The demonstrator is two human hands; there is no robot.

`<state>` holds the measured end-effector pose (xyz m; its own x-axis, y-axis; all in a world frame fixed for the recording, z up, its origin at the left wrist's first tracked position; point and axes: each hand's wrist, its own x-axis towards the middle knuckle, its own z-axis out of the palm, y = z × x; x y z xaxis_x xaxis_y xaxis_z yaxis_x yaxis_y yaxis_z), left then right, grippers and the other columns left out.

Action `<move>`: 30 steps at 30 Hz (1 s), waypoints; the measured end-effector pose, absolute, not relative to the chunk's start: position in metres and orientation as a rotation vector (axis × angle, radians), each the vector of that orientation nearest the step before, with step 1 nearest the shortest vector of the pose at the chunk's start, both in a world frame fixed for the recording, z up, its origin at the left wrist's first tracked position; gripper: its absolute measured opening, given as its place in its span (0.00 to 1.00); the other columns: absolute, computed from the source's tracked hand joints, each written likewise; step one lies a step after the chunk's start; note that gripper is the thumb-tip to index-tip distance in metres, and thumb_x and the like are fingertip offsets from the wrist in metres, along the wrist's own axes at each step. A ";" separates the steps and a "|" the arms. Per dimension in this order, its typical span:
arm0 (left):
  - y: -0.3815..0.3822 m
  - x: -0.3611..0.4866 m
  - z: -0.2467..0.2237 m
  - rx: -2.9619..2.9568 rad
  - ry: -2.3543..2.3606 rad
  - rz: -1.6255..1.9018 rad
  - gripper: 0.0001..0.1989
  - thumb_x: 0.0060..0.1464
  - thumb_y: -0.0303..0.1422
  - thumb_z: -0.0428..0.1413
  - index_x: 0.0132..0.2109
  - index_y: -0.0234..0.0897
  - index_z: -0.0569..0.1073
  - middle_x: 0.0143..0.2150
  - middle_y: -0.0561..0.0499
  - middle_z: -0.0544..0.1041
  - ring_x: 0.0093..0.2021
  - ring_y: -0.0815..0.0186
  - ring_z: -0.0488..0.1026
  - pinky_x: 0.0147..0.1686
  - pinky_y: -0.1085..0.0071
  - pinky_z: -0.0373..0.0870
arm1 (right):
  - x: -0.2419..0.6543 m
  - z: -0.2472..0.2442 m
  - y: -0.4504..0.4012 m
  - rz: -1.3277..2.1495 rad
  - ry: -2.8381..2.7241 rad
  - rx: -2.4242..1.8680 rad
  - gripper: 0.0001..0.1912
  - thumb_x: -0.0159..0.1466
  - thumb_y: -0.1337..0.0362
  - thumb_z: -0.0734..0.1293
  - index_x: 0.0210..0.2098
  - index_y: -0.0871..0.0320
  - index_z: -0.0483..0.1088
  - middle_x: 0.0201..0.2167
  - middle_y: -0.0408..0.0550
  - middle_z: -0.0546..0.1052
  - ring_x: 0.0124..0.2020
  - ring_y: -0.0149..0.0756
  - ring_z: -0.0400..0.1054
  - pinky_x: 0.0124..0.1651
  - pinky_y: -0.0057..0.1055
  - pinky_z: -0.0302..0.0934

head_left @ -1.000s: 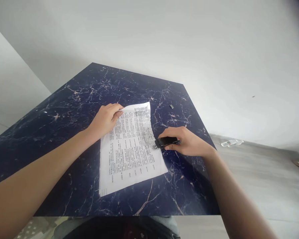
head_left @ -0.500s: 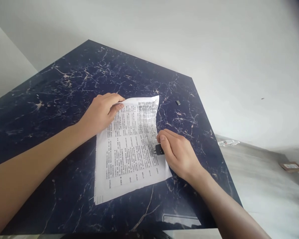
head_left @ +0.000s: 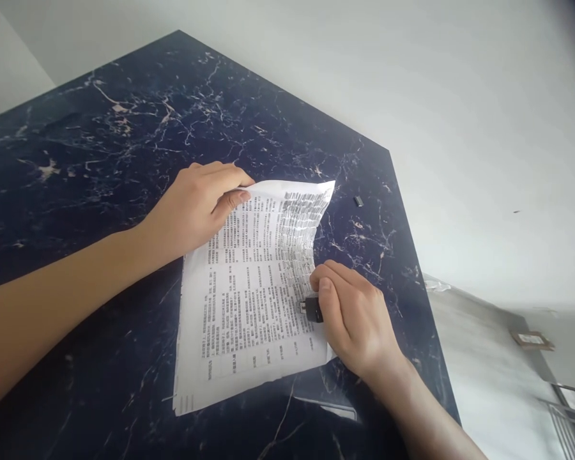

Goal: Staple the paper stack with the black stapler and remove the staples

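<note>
Printed sheets of paper (head_left: 249,306) lie on the dark blue marbled table (head_left: 124,140), their right part curling upward. My left hand (head_left: 201,198) pinches the far edge of the sheets between thumb and fingers. Closed around a small black object with a metal plug end (head_left: 311,309), which looks like a USB stick, is my right hand (head_left: 354,313). It is at the right edge of the sheets, with the plug end pointing left over the print. A small dark cap-like piece (head_left: 359,201) rests on the table beyond the sheets, to the right.
A pale wall (head_left: 460,128) runs behind the table. Down on the floor at the right are a brown box-like item (head_left: 531,340), a clear plastic piece (head_left: 436,285) and a metal rack (head_left: 572,415). Near the table's front is a pale rectangular reflection.
The view has shifted. The far right corner of the sheets now reaches further right, and the right part has opened out more. Both hands keep their hold.
</note>
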<state>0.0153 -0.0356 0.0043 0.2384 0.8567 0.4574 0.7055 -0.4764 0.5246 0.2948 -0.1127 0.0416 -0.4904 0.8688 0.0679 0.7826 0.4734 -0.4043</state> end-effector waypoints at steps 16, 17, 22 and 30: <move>-0.037 0.016 0.008 2.489 1.462 1.152 0.10 0.71 0.33 0.50 0.47 0.36 0.76 0.40 0.51 0.79 0.38 0.67 0.74 0.43 0.67 0.65 | 0.278 0.034 -0.113 -0.011 -2.687 -1.509 0.09 0.71 0.62 0.58 0.37 0.54 0.68 0.32 0.54 0.71 0.31 0.44 0.60 0.31 0.40 0.51; -0.037 0.016 0.007 2.491 1.452 1.130 0.10 0.71 0.33 0.50 0.48 0.36 0.76 0.41 0.51 0.79 0.39 0.66 0.74 0.44 0.66 0.66 | 0.276 0.033 -0.113 -0.044 -2.700 -1.514 0.10 0.71 0.62 0.58 0.38 0.55 0.69 0.32 0.54 0.72 0.31 0.44 0.60 0.31 0.40 0.51; -0.035 0.014 0.004 2.391 1.492 1.012 0.15 0.71 0.38 0.47 0.50 0.41 0.77 0.43 0.48 0.80 0.45 0.58 0.76 0.50 0.59 0.68 | 0.281 0.039 -0.109 0.178 -2.677 -1.480 0.15 0.75 0.61 0.54 0.36 0.56 0.68 0.29 0.51 0.72 0.30 0.41 0.61 0.32 0.39 0.53; -0.030 0.011 0.003 2.383 1.489 0.910 0.14 0.69 0.38 0.47 0.49 0.46 0.78 0.42 0.50 0.81 0.43 0.57 0.75 0.50 0.56 0.67 | 0.338 0.073 -0.082 0.969 -2.766 -1.053 0.18 0.70 0.47 0.67 0.47 0.54 0.69 0.41 0.48 0.74 0.39 0.40 0.67 0.41 0.38 0.63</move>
